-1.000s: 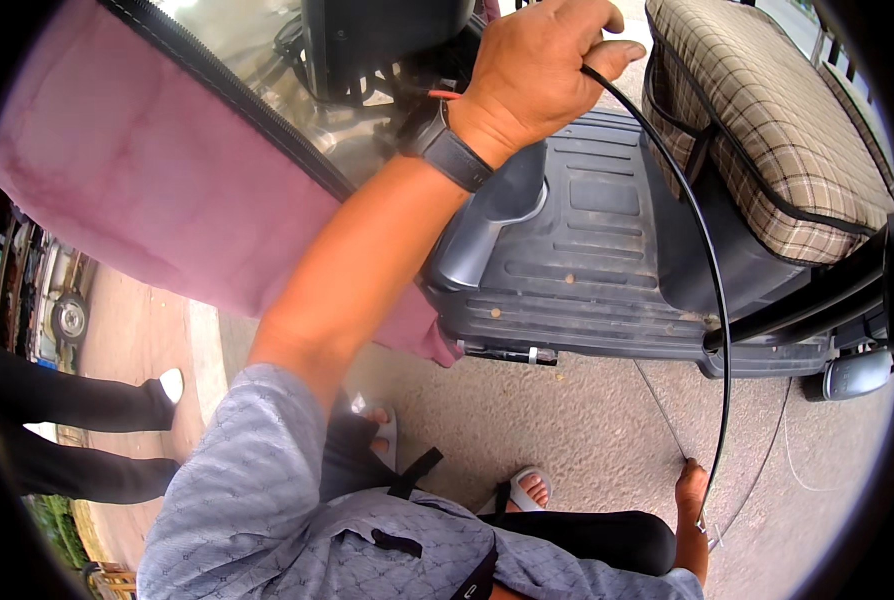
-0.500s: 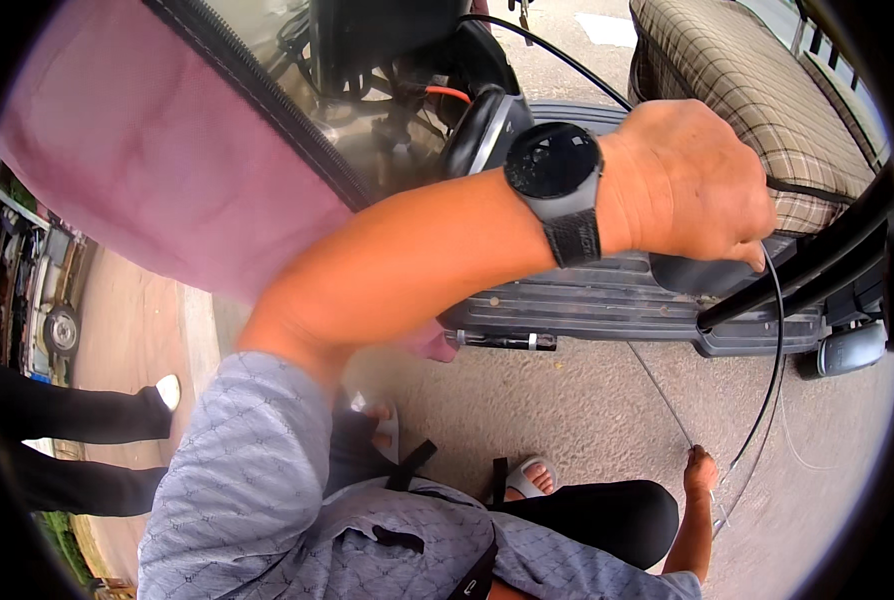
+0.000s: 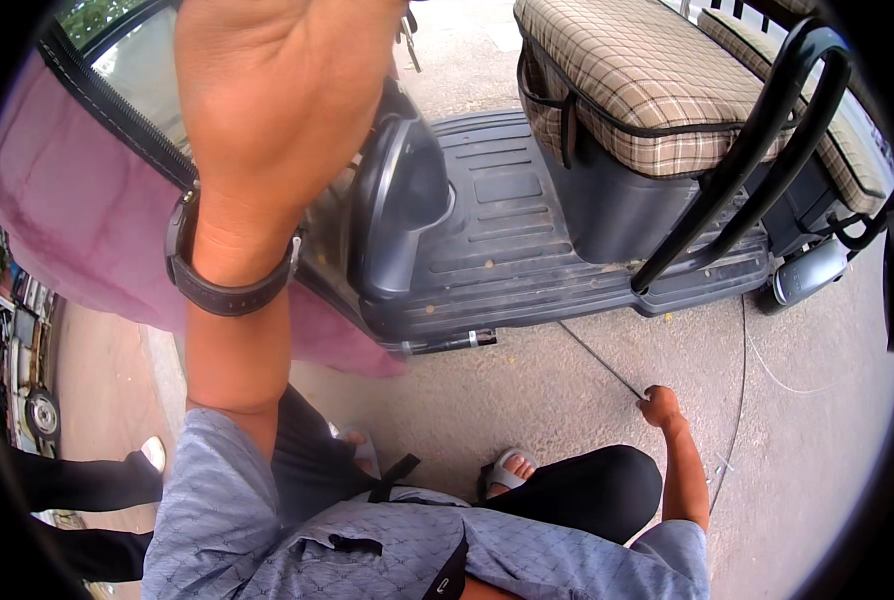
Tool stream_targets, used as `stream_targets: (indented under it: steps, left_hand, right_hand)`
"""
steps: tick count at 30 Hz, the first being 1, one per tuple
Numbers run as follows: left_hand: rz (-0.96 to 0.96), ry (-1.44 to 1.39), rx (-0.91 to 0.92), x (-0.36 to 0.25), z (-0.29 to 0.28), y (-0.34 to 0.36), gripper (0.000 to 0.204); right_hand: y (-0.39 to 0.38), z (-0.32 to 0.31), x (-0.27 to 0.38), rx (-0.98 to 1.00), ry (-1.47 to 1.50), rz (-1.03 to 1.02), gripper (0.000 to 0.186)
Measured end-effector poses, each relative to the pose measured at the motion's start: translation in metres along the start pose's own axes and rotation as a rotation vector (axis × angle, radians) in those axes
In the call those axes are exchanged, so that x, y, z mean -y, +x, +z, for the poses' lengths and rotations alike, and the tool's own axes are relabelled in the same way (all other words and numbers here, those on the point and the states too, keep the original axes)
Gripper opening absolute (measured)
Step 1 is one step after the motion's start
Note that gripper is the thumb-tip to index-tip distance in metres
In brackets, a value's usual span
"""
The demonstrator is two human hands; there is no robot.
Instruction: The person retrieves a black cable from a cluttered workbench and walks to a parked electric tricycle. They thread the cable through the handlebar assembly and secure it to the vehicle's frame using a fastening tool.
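Cable (image 3: 604, 362): is running as a thin dark line over the pavement (image 3: 447, 410), from under the near edge of the floorboard (image 3: 512, 230) to the right hand.
Long axis of cable: is slanting from this edge toward the person and rightward.
Right hand (image 3: 659, 407): is being the nearer one; its grip is pinching the cable, which is lying forward and to the left from it.
Left hand (image 3: 282, 110): is hanging high, left of the floorboard, well apart from the cable; the upper border is hiding its fingertips, so I cannot tell its grip.
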State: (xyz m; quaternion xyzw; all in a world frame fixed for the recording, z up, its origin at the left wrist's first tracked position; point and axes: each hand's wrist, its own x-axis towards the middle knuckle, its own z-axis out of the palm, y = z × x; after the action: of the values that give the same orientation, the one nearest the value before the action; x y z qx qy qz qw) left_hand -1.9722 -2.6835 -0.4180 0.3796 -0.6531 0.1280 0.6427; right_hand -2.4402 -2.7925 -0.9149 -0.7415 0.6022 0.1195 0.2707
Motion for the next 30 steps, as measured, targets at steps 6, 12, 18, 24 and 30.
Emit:
stream_targets:
  steps: [6, 12, 18, 24, 30]
  left_hand:
    - [0.104, 0.183, -0.208, 0.017, -0.055, 0.009, 0.038]
    - [-0.059, 0.225, -0.213, 0.009, -0.106, -0.005, 0.044]
    - [-0.383, -0.004, -0.127, -0.019, -0.120, -0.021, 0.047]
    - [-0.658, -0.088, -0.080, -0.036, -0.164, -0.052, 0.047]
    - [-0.728, 0.011, -0.011, -0.001, -0.162, -0.115, 0.052]
  right_hand:
    - [-0.083, -0.168, 0.193, -0.129, 0.603, -0.701, 0.037]
    - [-0.153, -0.289, 0.356, -0.489, 0.772, -1.438, 0.044]
    - [-0.199, -0.321, 0.456, -0.545, 0.501, -1.863, 0.040]
    - [-0.216, -0.277, 0.523, -0.011, 0.455, -2.071, 0.037]
    - [-0.199, -0.318, 0.557, 0.274, 0.785, -2.037, 0.035]
